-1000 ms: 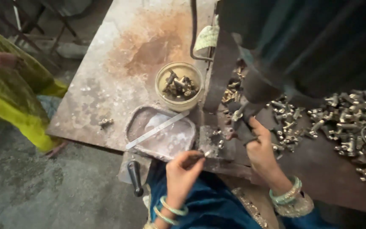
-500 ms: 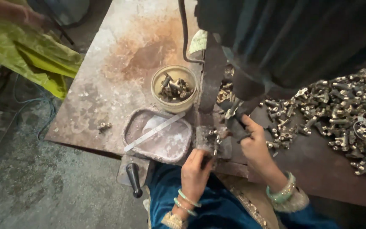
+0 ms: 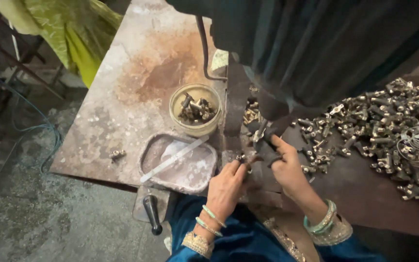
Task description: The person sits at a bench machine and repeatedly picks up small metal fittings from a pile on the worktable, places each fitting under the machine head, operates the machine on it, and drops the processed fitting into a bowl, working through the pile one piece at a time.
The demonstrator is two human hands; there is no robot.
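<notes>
A rusty counter (image 3: 122, 97) carries the dark press (image 3: 316, 53). Right of it lies a heap (image 3: 394, 131) of metal fittings; left, a tray (image 3: 180, 162) and bowl (image 3: 196, 109). Under the press, left hand (image 3: 226, 187) pinches one fitting (image 3: 241, 157), probably small, hard and light, best pinched at its sides. Right hand (image 3: 287, 167) curls around something dark beside it.

Small part (image 3: 241, 157) in hands: perhaps metal, blurred.

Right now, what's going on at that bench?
A person sits at a rusty metal table. The left hand pinches a small metal fitting at the base of a dark press, and the right hand rests beside it. A bowl of parts and a grey tray sit left; a heap of fittings lies right.
</notes>
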